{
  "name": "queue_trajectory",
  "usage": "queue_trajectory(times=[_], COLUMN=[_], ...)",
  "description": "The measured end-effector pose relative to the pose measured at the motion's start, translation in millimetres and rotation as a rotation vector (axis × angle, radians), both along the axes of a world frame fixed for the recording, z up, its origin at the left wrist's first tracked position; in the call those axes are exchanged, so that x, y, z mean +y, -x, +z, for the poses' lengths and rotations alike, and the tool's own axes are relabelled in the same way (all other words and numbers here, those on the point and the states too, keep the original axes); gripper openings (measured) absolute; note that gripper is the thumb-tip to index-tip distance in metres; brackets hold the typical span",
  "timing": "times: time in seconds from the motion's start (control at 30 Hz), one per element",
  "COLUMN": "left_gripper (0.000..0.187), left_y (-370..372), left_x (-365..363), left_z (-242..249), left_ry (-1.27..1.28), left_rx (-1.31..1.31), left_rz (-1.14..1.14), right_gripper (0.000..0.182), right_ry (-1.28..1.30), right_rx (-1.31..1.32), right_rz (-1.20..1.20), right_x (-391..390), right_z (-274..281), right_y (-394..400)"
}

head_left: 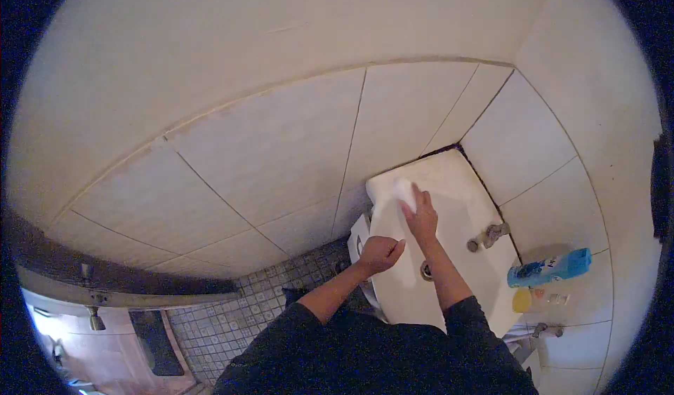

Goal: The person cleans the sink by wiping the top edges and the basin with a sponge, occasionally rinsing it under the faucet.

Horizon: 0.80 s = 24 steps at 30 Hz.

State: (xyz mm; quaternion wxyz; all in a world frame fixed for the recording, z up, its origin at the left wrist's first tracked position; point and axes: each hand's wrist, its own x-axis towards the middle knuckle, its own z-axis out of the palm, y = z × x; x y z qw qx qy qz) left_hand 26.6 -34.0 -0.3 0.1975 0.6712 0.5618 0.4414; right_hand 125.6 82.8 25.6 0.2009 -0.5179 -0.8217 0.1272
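The blue package (550, 269) carries lettering too small and blurred to read; it lies just beside the white washbasin (470, 177), near a yellow object (521, 300). The right hand (421, 216) has its fingers closed around a white wad (404, 189), perhaps a cloth, at the basin's far left part. The left hand (382, 255) is curled in a loose fist by the basin's left edge.

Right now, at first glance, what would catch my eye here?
Probably the white sink in the lower middle, where the right hand holds a blurred white item near the top left corner. The bright blue container by the sink's right edge also stands out, as does the curled left hand at its left rim.
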Motion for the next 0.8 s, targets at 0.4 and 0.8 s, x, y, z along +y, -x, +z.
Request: queue_trajectory(times=[0.4,0.8], left_gripper=[0.045,0.047], left_y=[-1,-1], left_x=[0,2], left_z=[0,1], left_ry=[0.05,0.029], left_rx=[0.004,-0.013], left_rz=[-0.002,0.016], right_gripper=[0.054,0.056], right_ry=[-0.218,-0.146], right_rx=[-0.135,-0.27], right_rz=[-0.143,0.198], right_x=[39,28], right_z=[9,29], right_y=[-17,-5])
